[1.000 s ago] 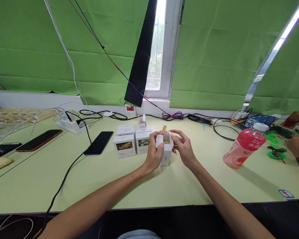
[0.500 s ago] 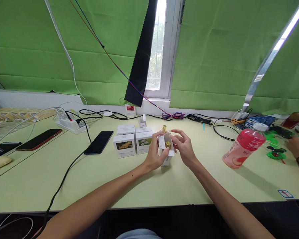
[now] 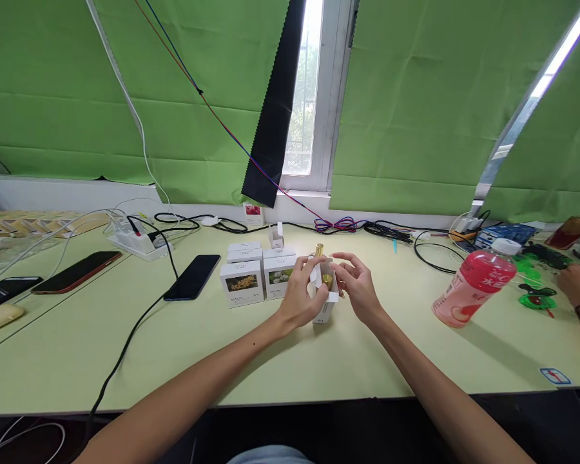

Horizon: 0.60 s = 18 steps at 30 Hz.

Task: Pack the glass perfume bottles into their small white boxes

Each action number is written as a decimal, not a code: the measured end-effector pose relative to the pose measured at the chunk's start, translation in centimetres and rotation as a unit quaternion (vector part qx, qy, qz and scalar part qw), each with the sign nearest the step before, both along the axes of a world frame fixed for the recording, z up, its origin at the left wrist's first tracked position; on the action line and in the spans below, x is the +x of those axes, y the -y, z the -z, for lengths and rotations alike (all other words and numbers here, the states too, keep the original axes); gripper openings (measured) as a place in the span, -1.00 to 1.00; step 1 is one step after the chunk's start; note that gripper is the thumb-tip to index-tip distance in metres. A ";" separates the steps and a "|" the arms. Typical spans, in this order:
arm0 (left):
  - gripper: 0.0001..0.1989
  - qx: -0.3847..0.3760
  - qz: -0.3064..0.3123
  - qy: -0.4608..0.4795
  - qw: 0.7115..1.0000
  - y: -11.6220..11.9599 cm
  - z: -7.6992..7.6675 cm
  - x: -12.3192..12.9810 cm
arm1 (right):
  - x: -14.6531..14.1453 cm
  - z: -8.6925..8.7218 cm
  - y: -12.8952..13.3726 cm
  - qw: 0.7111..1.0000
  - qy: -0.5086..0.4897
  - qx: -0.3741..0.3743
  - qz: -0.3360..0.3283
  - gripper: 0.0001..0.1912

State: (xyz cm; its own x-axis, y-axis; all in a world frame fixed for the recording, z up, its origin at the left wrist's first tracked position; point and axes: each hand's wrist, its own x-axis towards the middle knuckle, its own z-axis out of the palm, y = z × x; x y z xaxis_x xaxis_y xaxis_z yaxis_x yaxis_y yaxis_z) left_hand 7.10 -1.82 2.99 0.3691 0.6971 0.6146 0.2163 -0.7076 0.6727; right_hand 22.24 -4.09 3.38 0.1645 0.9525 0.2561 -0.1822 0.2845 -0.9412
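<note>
A small white box (image 3: 323, 313) stands upright with its top flaps open, and a gold-capped item (image 3: 327, 280) shows inside it. My left hand (image 3: 299, 293) is closed on the box from the left, its thumb over the near rim. Fingers of my right hand (image 3: 359, 287) pinch the flap at the box's right and far side. Just behind the box rises a second gold cap (image 3: 319, 249), its lower part hidden by the hands. White boxes with flower pictures (image 3: 243, 290) stand in a group to the left of my left hand.
Behind the group stands an open white box (image 3: 276, 237). Left lie a dark phone (image 3: 192, 277), a power strip (image 3: 140, 243) and cables. Right are a pink drink bottle (image 3: 476, 283), green items (image 3: 536, 301) and another person's hand (image 3: 579, 282).
My left hand's fingers have shifted slightly at the box's rim, and its thumb has moved a little. My right hand is almost unmoved.
</note>
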 end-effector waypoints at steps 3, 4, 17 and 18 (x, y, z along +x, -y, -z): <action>-0.49 0.000 -0.002 -0.003 1.000 -0.1 0.1 0.0 | -0.1 0.0 0.1 1.000 0.001 0.002 -0.001 -0.56; -0.49 0.001 -0.003 -0.002 1.000 -0.1 0.1 0.0 | -0.1 0.0 0.1 1.000 0.002 0.002 -0.001 -0.55; -0.55 0.047 0.027 0.034 0.998 -0.1 1.2 -0.1 | 0.0 0.2 -0.1 1.000 0.007 -0.007 0.005 -0.52; -0.55 0.049 0.028 0.033 0.998 0.0 1.3 -0.1 | 0.1 0.3 -0.1 1.000 0.008 -0.007 0.007 -0.52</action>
State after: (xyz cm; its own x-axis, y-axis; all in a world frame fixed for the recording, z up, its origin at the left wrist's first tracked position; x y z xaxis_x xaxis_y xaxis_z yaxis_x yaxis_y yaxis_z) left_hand 7.00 -1.78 1.73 0.3621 0.6115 0.7035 0.1329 -0.7809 0.6104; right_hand 22.30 -3.96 3.13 0.1735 0.9538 0.2453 -0.1635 0.2735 -0.9479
